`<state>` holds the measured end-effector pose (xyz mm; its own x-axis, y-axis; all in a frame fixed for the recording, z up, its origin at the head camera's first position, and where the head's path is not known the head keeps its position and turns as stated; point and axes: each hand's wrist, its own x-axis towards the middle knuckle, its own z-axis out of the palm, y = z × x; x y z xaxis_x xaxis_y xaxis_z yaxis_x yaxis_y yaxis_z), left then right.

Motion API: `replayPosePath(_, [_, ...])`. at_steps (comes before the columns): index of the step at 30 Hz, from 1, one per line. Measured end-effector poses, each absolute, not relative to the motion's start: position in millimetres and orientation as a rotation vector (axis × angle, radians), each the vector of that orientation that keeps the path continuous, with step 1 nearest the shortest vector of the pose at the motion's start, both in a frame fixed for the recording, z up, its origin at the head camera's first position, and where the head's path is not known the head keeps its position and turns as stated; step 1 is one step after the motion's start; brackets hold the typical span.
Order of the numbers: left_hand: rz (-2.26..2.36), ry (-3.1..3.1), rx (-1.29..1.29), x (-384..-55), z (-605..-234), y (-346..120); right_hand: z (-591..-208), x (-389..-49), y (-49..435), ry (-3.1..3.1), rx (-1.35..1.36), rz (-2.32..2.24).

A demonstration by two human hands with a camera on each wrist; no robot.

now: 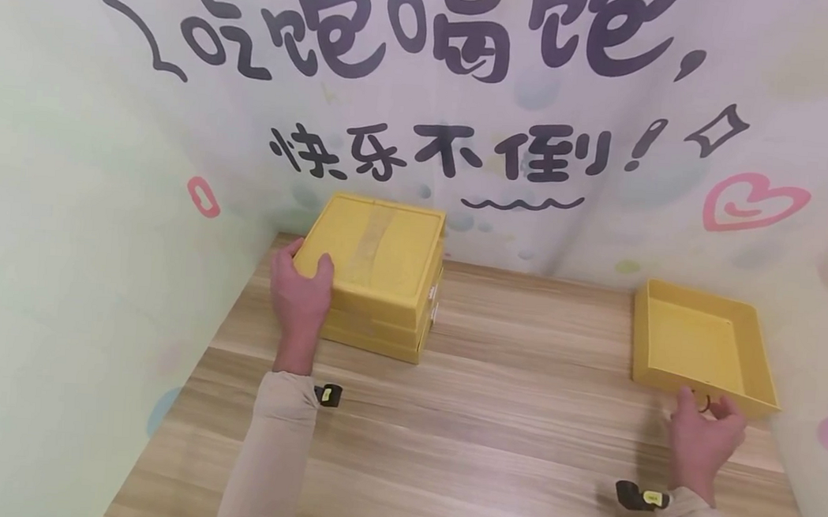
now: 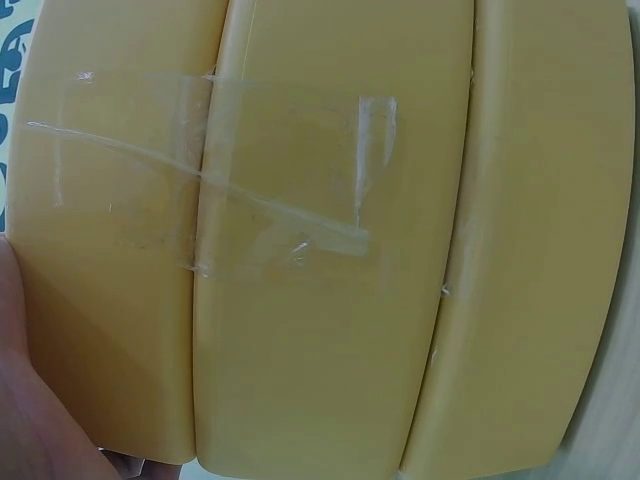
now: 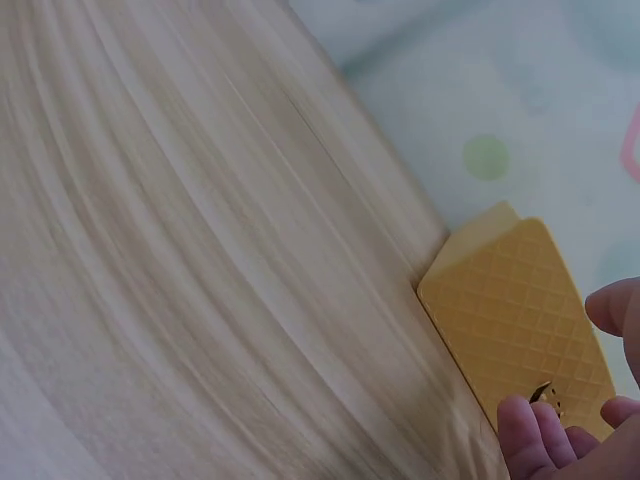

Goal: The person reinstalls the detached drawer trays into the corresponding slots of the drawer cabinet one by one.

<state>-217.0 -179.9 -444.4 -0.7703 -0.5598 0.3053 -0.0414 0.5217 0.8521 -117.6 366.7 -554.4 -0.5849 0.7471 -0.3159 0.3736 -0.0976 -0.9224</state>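
Note:
My left hand (image 1: pixel 301 295) grips the near left corner of a yellow drawer box (image 1: pixel 368 244). Its thumb lies at the top edge, and its fingers reach around the left side. Three tiers and a strip of clear tape (image 2: pixel 280 170) show in the left wrist view. Over on the right, a yellow drawer (image 1: pixel 696 347) rests on the table, separate from the box. My right hand (image 1: pixel 705 434) is at the drawer's near wall, fingers spread around a small metal handle (image 3: pixel 545 393). The right wrist view shows the thumb apart from the handle and fingertips close beside it; contact is unclear.
Both things stand on a wood-grain table (image 1: pixel 517 431), near the printed back wall (image 1: pixel 424 101). More wall closes off the left and right sides. A black wrist camera (image 1: pixel 327 395) sits by the left sleeve, another (image 1: pixel 634 496) by the right.

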Motion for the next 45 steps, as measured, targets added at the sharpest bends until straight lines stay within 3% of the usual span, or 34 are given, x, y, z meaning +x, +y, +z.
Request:
replayPosePath(17, [-1.221, -2.201, 0.507, -217, -447, -179, -566, -122, 380, -1.907, -1.222, 1.763])
replayPosePath(32, [-1.198, -2.199, 0.538, -217, -445, -178, -566, -133, 383, -1.411, -1.115, 2.070])
replayPosePath(45, [-1.202, -2.200, 0.526, -216, -444, -177, -577, -135, 389, -1.438, -1.194, 1.975])
